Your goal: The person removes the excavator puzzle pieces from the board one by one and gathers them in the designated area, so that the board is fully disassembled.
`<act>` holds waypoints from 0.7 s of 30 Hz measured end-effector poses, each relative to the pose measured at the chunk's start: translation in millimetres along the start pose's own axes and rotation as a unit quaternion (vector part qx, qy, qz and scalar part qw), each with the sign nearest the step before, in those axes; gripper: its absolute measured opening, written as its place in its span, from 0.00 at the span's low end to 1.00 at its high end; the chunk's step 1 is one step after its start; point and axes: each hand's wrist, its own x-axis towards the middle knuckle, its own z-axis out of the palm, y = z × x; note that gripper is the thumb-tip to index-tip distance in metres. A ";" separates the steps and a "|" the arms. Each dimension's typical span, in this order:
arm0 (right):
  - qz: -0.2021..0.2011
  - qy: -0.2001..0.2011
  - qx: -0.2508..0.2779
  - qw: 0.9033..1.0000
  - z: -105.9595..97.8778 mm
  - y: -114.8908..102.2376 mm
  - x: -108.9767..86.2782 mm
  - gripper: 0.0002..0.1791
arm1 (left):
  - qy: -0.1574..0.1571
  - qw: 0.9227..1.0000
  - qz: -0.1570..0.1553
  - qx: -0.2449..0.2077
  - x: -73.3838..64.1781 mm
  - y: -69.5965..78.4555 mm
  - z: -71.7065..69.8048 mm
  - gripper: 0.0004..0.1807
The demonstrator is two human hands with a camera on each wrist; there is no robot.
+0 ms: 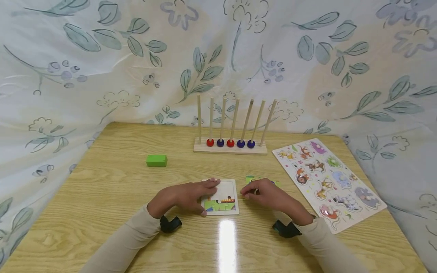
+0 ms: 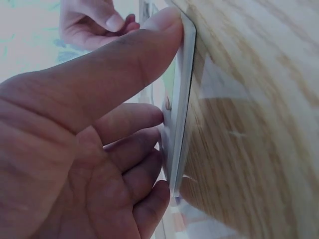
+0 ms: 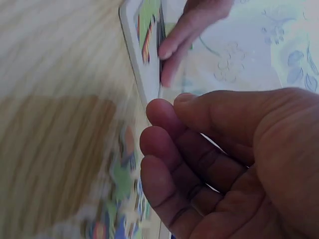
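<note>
A small square jigsaw board [image 1: 231, 189] lies on the table, its lower part filled with green and coloured pieces and its upper part bare white. My left hand [image 1: 194, 194] rests across its left side, thumb at the lower left corner and fingers over the top; the left wrist view shows the thumb [image 2: 164, 25] against the edge. Just off the board's right side hovers my right hand [image 1: 268, 193]. Its fingers curl and its thumb tip [image 3: 187, 99] meets the index fingertip; nothing shows between them. Loose jigsaw pieces [image 1: 250, 179] lie behind that hand, partly hidden.
Towards the back stands a wooden rack of pegs [image 1: 229, 150] with red and blue beads. A green block [image 1: 156, 160] lies at the left. On the right is a large animal peg puzzle [image 1: 329, 182]. A floral cloth [image 1: 136, 87] hangs behind the table.
</note>
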 end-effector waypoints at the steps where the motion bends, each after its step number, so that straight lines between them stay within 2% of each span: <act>1: -0.002 -0.003 -0.001 1.000 1.6 -1.9 1.3 0.09 | 0.004 1.000 -0.002 0.002 0.1 0.6 0.8 0.44; 6: -0.016 -0.013 0.005 1.000 10.4 -9.0 8.6 0.10 | 0.024 1.000 0.001 0.014 1.2 3.2 3.1 0.44; 11: -0.024 -0.032 0.042 0.998 18.6 -17.5 16.2 0.11 | 0.039 0.999 -0.007 0.031 0.0 2.7 3.0 0.49; 17: -0.022 -0.050 0.080 0.995 27.2 -26.3 22.4 0.10 | 0.043 0.999 -0.014 0.025 -2.2 2.3 0.2 0.53; 21: -0.027 -0.051 0.084 0.995 31.9 -31.4 27.6 0.10 | 0.037 0.999 -0.018 0.022 -3.3 0.6 -0.8 0.52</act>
